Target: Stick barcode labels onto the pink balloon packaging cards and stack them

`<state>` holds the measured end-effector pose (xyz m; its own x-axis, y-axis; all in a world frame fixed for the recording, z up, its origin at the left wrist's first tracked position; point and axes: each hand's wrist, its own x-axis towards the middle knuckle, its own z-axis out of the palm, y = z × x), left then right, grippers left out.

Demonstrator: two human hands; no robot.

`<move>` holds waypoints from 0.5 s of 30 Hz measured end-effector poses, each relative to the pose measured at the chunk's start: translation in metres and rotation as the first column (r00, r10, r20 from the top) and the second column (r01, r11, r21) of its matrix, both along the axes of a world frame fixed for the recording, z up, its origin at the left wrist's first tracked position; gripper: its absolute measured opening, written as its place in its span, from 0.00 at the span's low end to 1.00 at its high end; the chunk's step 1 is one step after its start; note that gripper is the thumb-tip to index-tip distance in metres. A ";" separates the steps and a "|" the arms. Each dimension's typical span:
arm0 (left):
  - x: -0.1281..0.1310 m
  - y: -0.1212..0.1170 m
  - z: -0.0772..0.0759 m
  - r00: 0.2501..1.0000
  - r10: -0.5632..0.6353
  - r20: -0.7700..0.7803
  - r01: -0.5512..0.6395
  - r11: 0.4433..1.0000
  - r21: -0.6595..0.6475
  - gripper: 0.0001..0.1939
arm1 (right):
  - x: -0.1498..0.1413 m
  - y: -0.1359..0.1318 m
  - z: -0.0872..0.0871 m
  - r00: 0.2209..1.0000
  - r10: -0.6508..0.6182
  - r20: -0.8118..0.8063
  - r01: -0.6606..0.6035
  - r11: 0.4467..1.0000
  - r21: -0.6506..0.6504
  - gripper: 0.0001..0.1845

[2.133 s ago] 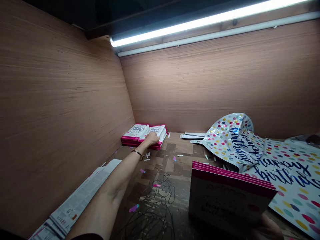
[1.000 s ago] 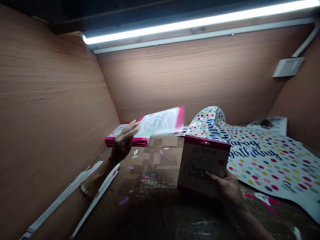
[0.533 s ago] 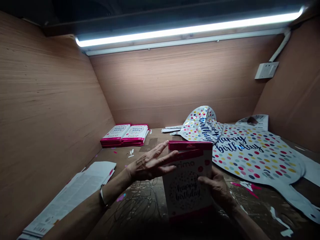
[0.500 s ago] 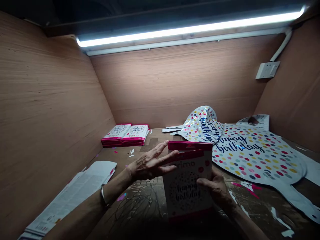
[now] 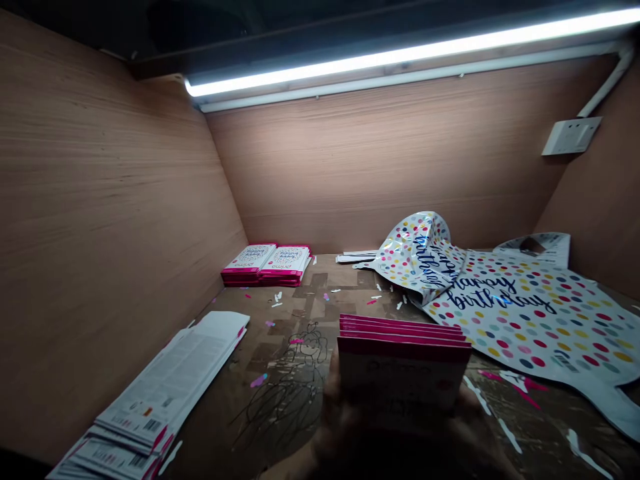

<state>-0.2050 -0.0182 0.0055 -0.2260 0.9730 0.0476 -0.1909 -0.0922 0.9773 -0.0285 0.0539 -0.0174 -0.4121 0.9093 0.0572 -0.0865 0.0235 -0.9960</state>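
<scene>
Low in front of me, a small stack of white, pink-edged "happy birthday" packets (image 5: 403, 343) stands upright, its several pink top edges fanned one behind another. My left hand (image 5: 331, 413) grips the stack's left side, and my right hand (image 5: 470, 420) closes on its right side. Both hands are in deep shadow and their lower parts are hard to make out. To the right lies a flat dotted foil balloon (image 5: 545, 320) with blue "happy birthday" lettering, and a folded dotted balloon (image 5: 415, 250) rests against its left end.
Two piles of matching packets (image 5: 267, 263) sit at the back left. A long overlapping row of white printed sleeves (image 5: 160, 387) runs along the left wall. Paper and pink scraps (image 5: 515, 383) litter the taped brown table (image 5: 300, 373). A light tube (image 5: 400, 57) spans overhead.
My left hand has come from the packets' upper left down to their side. The stack is lower and tipped so its top edges show. My view has shifted left.
</scene>
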 end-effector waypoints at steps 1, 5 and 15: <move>0.003 0.000 0.001 0.999 0.032 -0.014 -0.032 0.999 0.009 0.20 | 0.001 -0.002 -0.001 0.999 0.011 0.053 -0.013 1.000 0.029 0.13; 0.008 0.000 0.006 0.991 0.124 -0.041 -0.121 0.991 0.062 0.24 | 0.001 -0.007 -0.003 0.991 0.035 0.132 -0.044 0.997 0.066 0.13; 0.013 0.002 0.006 0.985 0.147 -0.094 -0.127 0.974 0.189 0.25 | -0.002 -0.006 -0.012 0.990 -0.076 0.116 0.077 0.997 -0.007 0.18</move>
